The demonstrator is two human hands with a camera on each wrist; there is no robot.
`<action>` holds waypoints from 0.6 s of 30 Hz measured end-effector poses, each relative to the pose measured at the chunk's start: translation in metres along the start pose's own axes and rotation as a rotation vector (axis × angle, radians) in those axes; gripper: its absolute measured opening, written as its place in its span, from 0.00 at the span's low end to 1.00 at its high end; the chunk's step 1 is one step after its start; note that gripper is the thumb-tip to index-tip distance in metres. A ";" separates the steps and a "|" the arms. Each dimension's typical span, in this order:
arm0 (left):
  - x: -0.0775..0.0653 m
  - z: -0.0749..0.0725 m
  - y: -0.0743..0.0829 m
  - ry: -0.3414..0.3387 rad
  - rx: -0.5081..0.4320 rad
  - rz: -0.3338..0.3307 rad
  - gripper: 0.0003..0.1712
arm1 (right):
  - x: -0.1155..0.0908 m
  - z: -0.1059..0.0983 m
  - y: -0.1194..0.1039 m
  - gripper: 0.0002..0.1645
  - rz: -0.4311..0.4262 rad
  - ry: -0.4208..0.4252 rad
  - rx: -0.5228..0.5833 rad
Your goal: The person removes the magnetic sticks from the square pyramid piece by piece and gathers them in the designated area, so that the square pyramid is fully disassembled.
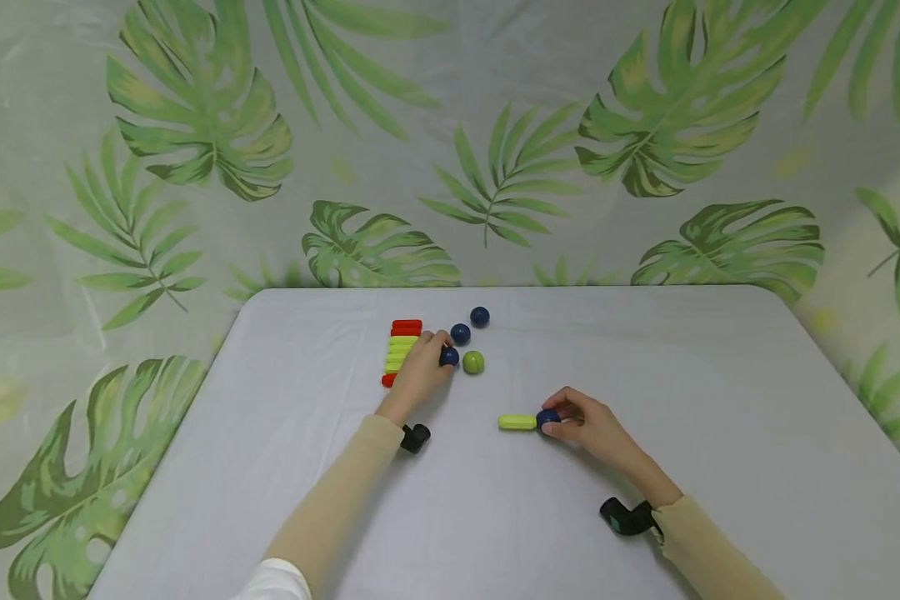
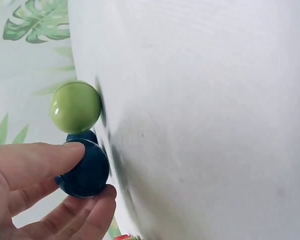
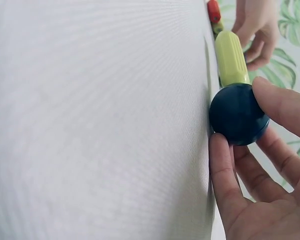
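My left hand [image 1: 425,371] pinches a dark blue ball [image 2: 87,170] between thumb and fingers, at the back of the table. Close beside that ball is a green ball [image 1: 473,362]. In my right hand [image 1: 588,425], a second dark blue ball [image 3: 239,114] is held between thumb and fingertips. It meets the right end of a yellow-green stick [image 1: 517,422] that lies on the table. Two more dark blue balls, one nearer [image 1: 461,334] and one farther [image 1: 480,317], rest beyond my left hand.
Left of my left hand, yellow-green sticks [image 1: 402,342] lie in a row with red sticks [image 1: 407,324] at its ends; the hand partly covers them. The white table [image 1: 682,358] has its back edge against a leaf-patterned cloth [image 1: 510,192].
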State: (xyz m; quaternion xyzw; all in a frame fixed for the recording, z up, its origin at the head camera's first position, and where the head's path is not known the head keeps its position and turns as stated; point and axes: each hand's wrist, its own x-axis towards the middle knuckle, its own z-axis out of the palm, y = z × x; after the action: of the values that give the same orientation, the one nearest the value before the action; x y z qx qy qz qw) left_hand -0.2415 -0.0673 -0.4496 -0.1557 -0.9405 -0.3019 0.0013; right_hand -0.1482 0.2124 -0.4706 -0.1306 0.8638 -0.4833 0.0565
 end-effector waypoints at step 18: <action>-0.015 -0.003 0.013 0.044 -0.043 0.162 0.19 | -0.001 -0.002 -0.003 0.16 0.022 -0.012 0.017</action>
State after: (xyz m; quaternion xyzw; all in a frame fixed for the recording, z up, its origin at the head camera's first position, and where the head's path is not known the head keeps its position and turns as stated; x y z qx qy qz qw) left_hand -0.2237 -0.0636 -0.4415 -0.2245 -0.9179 -0.3242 0.0433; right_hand -0.1477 0.2127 -0.4668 -0.1236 0.8606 -0.4893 0.0680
